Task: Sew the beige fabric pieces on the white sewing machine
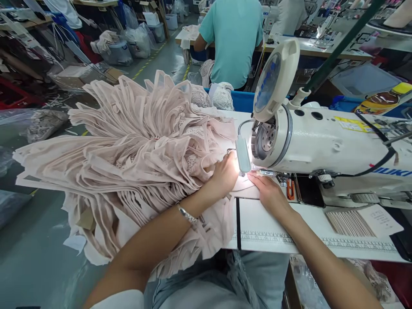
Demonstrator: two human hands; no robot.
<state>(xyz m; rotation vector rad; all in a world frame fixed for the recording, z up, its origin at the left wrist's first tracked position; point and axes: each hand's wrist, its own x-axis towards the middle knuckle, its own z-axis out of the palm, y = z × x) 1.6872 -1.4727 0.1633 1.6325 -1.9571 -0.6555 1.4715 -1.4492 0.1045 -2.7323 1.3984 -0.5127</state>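
A white sewing machine (322, 137) has its lit needle area just in front of my hands. My left hand (226, 174) lies left of the needle with its fingers curled down on the pale pink fabric; the fingertips are partly lost in the glare. On the other side of the needle, my right hand (266, 191) stretches its fingers flat over the pale pink fabric piece (243, 189). A large heap of pale pink garments (138, 146), with straps and lace, spreads left of the machine and under my left forearm. The small lamp (243, 154) hides the needle.
A round magnifier (273, 79) stands above the machine head. Orange thread snips (290, 189) lie beside the machine bed. A ruler strip (270, 238) runs along the white table's front edge. Farther right is a striped card (350, 223). Another person (236, 43) sits ahead, back turned.
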